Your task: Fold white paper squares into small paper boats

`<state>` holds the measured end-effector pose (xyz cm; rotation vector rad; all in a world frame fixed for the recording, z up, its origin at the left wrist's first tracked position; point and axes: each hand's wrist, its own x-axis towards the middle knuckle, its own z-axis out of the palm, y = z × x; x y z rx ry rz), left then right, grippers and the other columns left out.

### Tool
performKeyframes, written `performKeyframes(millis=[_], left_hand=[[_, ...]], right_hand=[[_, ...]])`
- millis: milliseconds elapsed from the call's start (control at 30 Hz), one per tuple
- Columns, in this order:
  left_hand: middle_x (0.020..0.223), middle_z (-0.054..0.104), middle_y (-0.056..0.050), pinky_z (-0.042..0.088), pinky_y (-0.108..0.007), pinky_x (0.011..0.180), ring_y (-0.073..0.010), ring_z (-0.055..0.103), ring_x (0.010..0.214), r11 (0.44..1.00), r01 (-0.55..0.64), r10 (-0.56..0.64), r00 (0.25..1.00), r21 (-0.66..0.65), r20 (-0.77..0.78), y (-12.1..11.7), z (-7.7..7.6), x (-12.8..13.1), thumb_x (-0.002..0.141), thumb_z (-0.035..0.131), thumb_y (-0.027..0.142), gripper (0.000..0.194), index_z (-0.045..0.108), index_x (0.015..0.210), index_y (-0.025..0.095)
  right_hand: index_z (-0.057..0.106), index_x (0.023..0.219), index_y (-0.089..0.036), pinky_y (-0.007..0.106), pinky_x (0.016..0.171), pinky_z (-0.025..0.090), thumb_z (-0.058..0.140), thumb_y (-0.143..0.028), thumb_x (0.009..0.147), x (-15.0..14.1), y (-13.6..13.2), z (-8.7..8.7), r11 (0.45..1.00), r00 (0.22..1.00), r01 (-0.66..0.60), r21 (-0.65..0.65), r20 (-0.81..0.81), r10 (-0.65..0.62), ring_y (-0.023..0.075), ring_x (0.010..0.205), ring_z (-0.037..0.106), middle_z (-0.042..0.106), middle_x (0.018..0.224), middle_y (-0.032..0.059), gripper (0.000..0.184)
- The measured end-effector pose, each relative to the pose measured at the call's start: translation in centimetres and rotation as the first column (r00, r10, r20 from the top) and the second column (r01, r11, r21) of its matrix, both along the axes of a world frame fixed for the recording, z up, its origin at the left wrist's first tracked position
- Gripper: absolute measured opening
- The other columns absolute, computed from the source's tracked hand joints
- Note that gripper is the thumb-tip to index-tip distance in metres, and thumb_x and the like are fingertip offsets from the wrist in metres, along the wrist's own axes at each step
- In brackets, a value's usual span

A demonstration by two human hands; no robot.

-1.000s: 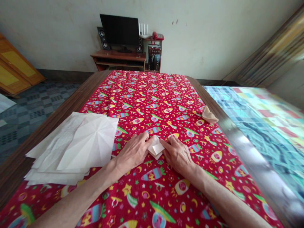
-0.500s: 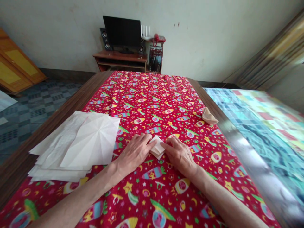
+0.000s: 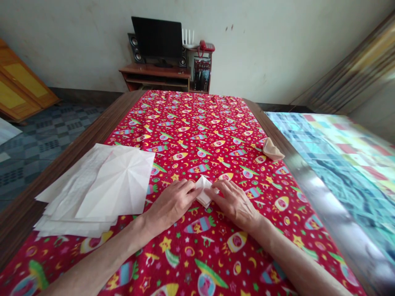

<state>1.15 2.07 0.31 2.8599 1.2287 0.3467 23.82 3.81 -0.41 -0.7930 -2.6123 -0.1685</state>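
Observation:
A small folded piece of white paper [image 3: 203, 200] lies on the red patterned cloth [image 3: 197, 135], one corner pointing toward me. My left hand [image 3: 177, 199] grips its left side, the thumb on the upper face and the other fingers bent at the far side. From the right, my right hand [image 3: 233, 201] presses thumb and fingers onto the paper and holds its right edge. The fingers of both hands cover part of the folds.
Left of my hands lies a stack of white sheets [image 3: 123, 185], the top one creased. A folded cream paper piece [image 3: 272, 150] sits near the table's right edge. Beyond the table stand a desk [image 3: 154, 72] and a monitor [image 3: 157, 39]; a bed [image 3: 339, 164] is at the right.
The raised flap on the paper has gone down flat. My right hand has moved slightly left over the paper; my left hand still holds its left side.

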Motion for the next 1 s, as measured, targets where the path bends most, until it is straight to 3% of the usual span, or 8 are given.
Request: performKeyframes(millis=[233, 467, 733, 867, 1000], left_hand=[[0.094, 0.054, -0.002, 0.042, -0.036, 0.077, -0.021, 0.05, 0.088, 0.999, -0.033, 0.035, 0.992, 0.017, -0.119, 0.0, 0.6, 0.1, 0.095, 0.045, 0.021, 0.029, 0.05, 0.123, 0.024], [0.089, 0.054, -0.001, 0.042, -0.033, 0.077, -0.0184, 0.05, 0.085, 1.0, -0.001, 0.0, 0.997, -0.007, -0.078, 0.2, 0.5, -0.2, 0.096, 0.044, 0.02, 0.028, 0.051, 0.122, 0.025], [0.09, 0.056, -0.003, 0.044, -0.033, 0.077, -0.0177, 0.052, 0.084, 0.999, 0.039, -0.038, 0.998, 0.027, -0.056, 0.0, 0.6, -0.7, 0.095, 0.047, 0.019, 0.019, 0.058, 0.11, 0.02], [0.089, 0.058, -0.003, 0.046, -0.032, 0.08, -0.0167, 0.053, 0.085, 0.999, 0.032, -0.035, 0.995, 0.033, 0.091, -0.2, -0.2, -0.7, 0.096, 0.044, 0.017, 0.018, 0.061, 0.103, 0.017], [0.085, 0.059, -0.003, 0.048, -0.026, 0.075, -0.0139, 0.056, 0.082, 0.999, -0.041, 0.046, 0.933, -0.023, 0.357, 0.0, -1.4, -0.5, 0.094, 0.048, 0.017, 0.016, 0.064, 0.094, 0.017]], right_hand=[[0.061, 0.11, -0.018, 0.036, 0.078, 0.048, 0.042, -0.017, 0.095, 0.2, 0.0, 0.0, 0.999, 1.0, -0.013, -0.041, -0.004, 0.013, 0.0208, 0.093, 0.052, 0.058, 0.099, 0.0112, 0.024], [0.06, 0.108, -0.014, 0.034, 0.073, 0.047, 0.043, -0.017, 0.095, 0.6, 0.1, -0.4, 1.0, 1.0, 0.011, 0.009, -0.021, -0.011, 0.0212, 0.09, 0.052, 0.06, 0.098, 0.0118, 0.022], [0.061, 0.107, -0.015, 0.033, 0.069, 0.044, 0.042, -0.018, 0.096, 1.1, 0.0, 0.5, 1.0, 0.996, 0.027, -0.013, 0.087, -0.026, 0.0197, 0.085, 0.052, 0.06, 0.097, 0.0105, 0.022], [0.063, 0.101, -0.016, 0.031, 0.069, 0.044, 0.042, -0.019, 0.096, 0.9, 0.1, 0.6, 0.999, 0.999, 0.028, -0.031, 0.019, -0.028, 0.0185, 0.084, 0.053, 0.061, 0.093, 0.0091, 0.021], [0.066, 0.097, -0.018, 0.03, 0.071, 0.045, 0.045, -0.02, 0.095, 0.8, 0.4, -0.1, 0.985, 0.991, 0.04, -0.169, -0.12, -0.061, 0.0164, 0.082, 0.055, 0.062, 0.088, 0.0066, 0.021]])
